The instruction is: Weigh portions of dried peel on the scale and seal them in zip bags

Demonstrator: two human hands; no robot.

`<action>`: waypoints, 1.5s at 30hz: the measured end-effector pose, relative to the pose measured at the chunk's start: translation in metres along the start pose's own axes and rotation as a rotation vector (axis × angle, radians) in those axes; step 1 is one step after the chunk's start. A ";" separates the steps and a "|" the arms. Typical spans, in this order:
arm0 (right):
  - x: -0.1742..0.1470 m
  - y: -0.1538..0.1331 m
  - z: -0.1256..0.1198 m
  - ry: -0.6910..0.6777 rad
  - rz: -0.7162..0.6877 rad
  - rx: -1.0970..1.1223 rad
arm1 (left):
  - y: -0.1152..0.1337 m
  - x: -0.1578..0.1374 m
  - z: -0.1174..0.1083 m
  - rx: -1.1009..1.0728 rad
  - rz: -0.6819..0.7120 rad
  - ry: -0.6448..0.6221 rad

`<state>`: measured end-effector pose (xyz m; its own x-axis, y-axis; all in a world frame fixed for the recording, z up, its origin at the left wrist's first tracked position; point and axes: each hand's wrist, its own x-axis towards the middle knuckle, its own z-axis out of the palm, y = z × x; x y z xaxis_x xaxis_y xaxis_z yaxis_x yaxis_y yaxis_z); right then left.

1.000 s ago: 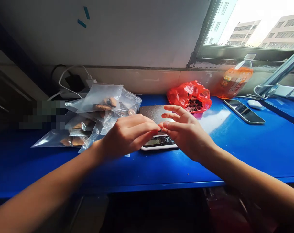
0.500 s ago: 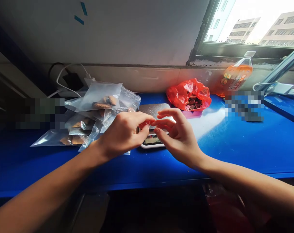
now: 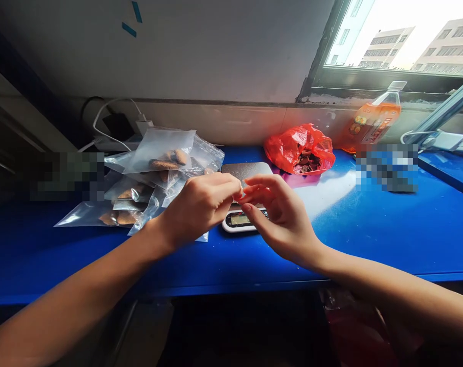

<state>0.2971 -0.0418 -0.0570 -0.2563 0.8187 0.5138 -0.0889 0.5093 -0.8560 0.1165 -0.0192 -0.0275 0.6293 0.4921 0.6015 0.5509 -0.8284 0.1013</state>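
Observation:
My left hand (image 3: 202, 206) is closed in a pinch over the digital kitchen scale (image 3: 250, 171); whatever lies between its fingertips is too small or hidden to make out. Facing it, my right hand (image 3: 282, 214) has curved, parted fingers, the tips meeting or nearly meeting those of the left. Beneath them, the scale's metal platform and lit display are partly covered by my hands. Left of the scale lies a pile of clear zip bags (image 3: 166, 148) with brown pieces inside. A crumpled red plastic bag (image 3: 292, 148) behind my right hand gapes open on dark reddish-brown flakes.
All this stands on a blue tabletop (image 3: 387, 234) against the wall. An orange drink bottle (image 3: 376, 120) leans at the back right, near a white charger (image 3: 448, 140) and a metal post. Cables and a black adapter (image 3: 118, 125) lie behind the zip bags. Two patches are blurred out.
The whole view has shifted slightly. My left hand's fingers have curled down a little, and my right fingers have drawn closer together. The bags and scale stay in place.

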 end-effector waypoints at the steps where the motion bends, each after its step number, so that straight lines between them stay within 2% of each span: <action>1: 0.000 -0.002 0.000 0.007 -0.013 0.007 | 0.000 0.001 -0.001 -0.023 -0.014 0.026; 5: 0.003 -0.004 -0.004 0.029 -0.020 -0.013 | 0.000 0.001 -0.004 -0.019 -0.093 0.024; 10: 0.004 0.001 -0.007 -0.027 -0.024 -0.115 | -0.001 -0.001 -0.002 0.058 -0.027 -0.106; 14: 0.003 0.001 -0.005 -0.020 -0.023 -0.107 | -0.001 0.000 -0.004 0.076 -0.022 -0.108; 17: 0.001 -0.002 -0.004 -0.033 -0.021 -0.098 | 0.001 0.002 -0.006 0.046 -0.079 -0.113; 20: -0.002 -0.004 -0.003 -0.077 -0.071 -0.129 | 0.002 0.004 -0.005 -0.055 -0.208 -0.026; 23: -0.005 -0.007 -0.003 -0.130 -0.165 -0.133 | 0.002 0.003 -0.001 -0.193 -0.350 0.188; 25: -0.007 -0.011 -0.003 -0.162 -0.192 -0.086 | 0.003 0.002 0.001 -0.293 -0.395 0.285; 27: -0.007 -0.014 -0.003 -0.186 -0.192 -0.032 | 0.006 0.002 0.001 -0.390 -0.420 0.317; 31: -0.008 -0.018 -0.004 -0.178 -0.200 -0.010 | 0.012 0.002 -0.001 -0.494 -0.466 0.335; 36: -0.009 -0.019 -0.003 -0.182 -0.222 -0.049 | 0.012 0.003 -0.001 -0.514 -0.475 0.359; 39: -0.009 -0.018 -0.003 -0.184 -0.246 -0.092 | 0.007 0.003 -0.003 -0.494 -0.473 0.298; 42: -0.011 -0.011 0.000 -0.144 -0.302 -0.260 | 0.005 0.005 -0.006 -0.492 -0.456 0.217; 45: -0.011 -0.002 0.003 -0.123 -0.394 -0.490 | 0.008 0.006 -0.008 -0.445 -0.435 0.218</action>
<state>0.2976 -0.0530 -0.0610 -0.4051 0.5235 0.7495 0.2439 0.8520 -0.4633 0.1204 -0.0253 -0.0170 0.2489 0.7803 0.5738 0.4217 -0.6206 0.6611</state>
